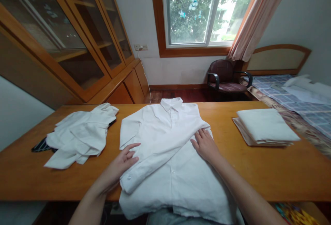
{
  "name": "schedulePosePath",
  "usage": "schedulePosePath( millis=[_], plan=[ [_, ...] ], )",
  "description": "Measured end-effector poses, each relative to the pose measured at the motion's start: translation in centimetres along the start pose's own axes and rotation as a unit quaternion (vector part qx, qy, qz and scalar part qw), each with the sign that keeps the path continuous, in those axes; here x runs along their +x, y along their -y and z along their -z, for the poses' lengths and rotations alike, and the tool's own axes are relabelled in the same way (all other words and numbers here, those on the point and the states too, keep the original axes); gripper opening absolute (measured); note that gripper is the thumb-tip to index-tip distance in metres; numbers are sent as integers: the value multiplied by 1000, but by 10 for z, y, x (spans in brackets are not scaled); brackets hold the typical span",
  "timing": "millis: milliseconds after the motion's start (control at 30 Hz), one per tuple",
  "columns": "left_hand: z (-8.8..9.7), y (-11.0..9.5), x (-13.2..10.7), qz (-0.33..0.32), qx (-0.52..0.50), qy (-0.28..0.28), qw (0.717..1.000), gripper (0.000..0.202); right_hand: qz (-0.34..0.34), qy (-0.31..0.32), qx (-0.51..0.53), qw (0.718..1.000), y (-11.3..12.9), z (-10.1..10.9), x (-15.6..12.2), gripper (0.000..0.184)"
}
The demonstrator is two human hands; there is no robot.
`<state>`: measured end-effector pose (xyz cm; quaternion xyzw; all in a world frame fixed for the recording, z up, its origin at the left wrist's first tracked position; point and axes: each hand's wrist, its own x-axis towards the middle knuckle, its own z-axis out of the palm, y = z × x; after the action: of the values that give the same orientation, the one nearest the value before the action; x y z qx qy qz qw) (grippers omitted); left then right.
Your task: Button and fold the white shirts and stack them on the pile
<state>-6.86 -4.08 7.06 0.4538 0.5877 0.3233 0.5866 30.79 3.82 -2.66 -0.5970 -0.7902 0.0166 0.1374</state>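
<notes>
A white button-up shirt point(178, 163) lies front up, its collar point(172, 103) toward the far table edge and its hem hanging over the near edge. The sleeve on the right crosses the front diagonally, and its buttoned cuff point(129, 177) rests at the lower left. My left hand point(128, 159) is at the shirt's left side, just above that cuff, with fingers apart. Near the fold at the shirt's right shoulder, my right hand point(206, 144) lies flat on the cloth, fingers stretched out. The other sleeve point(130, 126) is bent down at the left.
On the wooden table point(258, 180), a crumpled heap of white clothing point(80, 133) lies left over a dark striped cloth point(41, 145). A stack of folded cloth point(266, 126) sits right. Beyond are a glass-fronted cabinet point(85, 45), an armchair point(224, 77) and a bed point(297, 90).
</notes>
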Motion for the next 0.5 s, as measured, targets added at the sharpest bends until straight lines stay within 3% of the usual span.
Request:
schedulePosePath(
  millis=[100,233,300,400,500],
  plan=[
    [0,7,-2,37,-33,38,998,77,5,-7,7,1000,-1,3,0,50],
    [12,27,6,44,66,-13,997,77,19,-20,42,999,-5,6,-2,42],
    [16,32,9,40,108,-9,993,77,35,-26,81,996,-9,8,-4,37],
    [15,27,7,41,120,17,992,75,45,-49,137,988,-15,9,-6,42],
    [9,9,-1,30,51,45,997,76,51,-51,138,988,-21,9,-7,39]
  ],
)
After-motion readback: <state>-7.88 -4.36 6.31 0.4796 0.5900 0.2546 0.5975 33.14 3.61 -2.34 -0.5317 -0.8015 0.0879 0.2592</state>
